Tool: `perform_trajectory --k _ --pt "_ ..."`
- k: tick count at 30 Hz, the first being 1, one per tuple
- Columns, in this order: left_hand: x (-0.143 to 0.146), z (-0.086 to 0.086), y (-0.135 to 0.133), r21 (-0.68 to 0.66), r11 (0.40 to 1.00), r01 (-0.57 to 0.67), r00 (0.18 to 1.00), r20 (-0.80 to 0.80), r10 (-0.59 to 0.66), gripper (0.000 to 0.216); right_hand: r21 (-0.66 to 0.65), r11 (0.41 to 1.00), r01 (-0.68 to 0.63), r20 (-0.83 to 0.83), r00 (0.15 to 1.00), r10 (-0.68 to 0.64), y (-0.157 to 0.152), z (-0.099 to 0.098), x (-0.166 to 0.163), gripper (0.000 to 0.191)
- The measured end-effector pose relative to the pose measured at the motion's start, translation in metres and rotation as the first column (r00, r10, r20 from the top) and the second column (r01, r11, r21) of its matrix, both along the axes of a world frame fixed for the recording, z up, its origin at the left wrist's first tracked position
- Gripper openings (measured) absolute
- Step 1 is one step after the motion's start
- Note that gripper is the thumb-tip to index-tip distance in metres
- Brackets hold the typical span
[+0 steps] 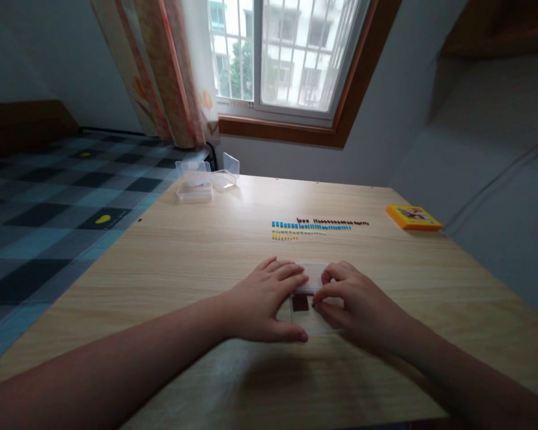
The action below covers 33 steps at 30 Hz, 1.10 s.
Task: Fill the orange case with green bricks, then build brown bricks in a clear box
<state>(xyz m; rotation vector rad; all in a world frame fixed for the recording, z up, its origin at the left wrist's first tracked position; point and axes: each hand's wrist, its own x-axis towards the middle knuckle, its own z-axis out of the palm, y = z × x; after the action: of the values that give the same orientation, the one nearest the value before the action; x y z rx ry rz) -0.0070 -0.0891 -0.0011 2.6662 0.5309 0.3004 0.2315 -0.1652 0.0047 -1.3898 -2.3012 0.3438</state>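
A clear plastic box point(316, 325) lies on the table between my hands, its lid point(312, 278) folded back. Inside, toward its left side, sits a dark brown square block point(300, 303). My left hand point(271, 298) rests with fingers spread over the box's left edge, thumb low and fingertips on the lid side. Over the right part of the box, my right hand point(352, 301) has thumb and index finger pinched together next to the brown block. Whatever is between those fingertips is too small to make out.
Beyond the box lie rows of tiny pieces: dark red-brown point(334, 221), blue point(311, 226) and yellow point(284, 237). Two open clear boxes stand at the far left, one a larger box point(194, 190). An orange-yellow box point(413, 218) lies at the right edge.
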Motion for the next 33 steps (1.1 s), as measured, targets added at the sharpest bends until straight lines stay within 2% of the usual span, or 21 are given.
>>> perform_trajectory --k 4,8,11,33 --pt "0.001 0.001 0.0 0.0 1.0 0.0 1.0 -0.013 0.0 0.092 0.05 0.998 -0.034 -0.018 0.999 0.035 0.002 0.007 0.007 0.013" --pt "0.0 -0.001 0.001 0.0 1.0 -0.005 1.0 -0.013 0.005 0.093 0.013 0.989 -0.149 0.065 0.987 0.148 0.002 0.023 0.012 0.017" --pt "0.0 -0.002 0.001 0.006 1.0 -0.004 1.0 -0.013 0.004 0.094 -0.008 0.981 -0.192 0.135 0.972 0.192 0.001 0.028 0.01 0.018" --pt "0.0 -0.003 0.0 0.0 1.0 -0.005 1.0 -0.001 0.005 0.091 0.048 0.983 -0.18 0.144 0.975 0.171 0.003 0.019 0.007 0.02"
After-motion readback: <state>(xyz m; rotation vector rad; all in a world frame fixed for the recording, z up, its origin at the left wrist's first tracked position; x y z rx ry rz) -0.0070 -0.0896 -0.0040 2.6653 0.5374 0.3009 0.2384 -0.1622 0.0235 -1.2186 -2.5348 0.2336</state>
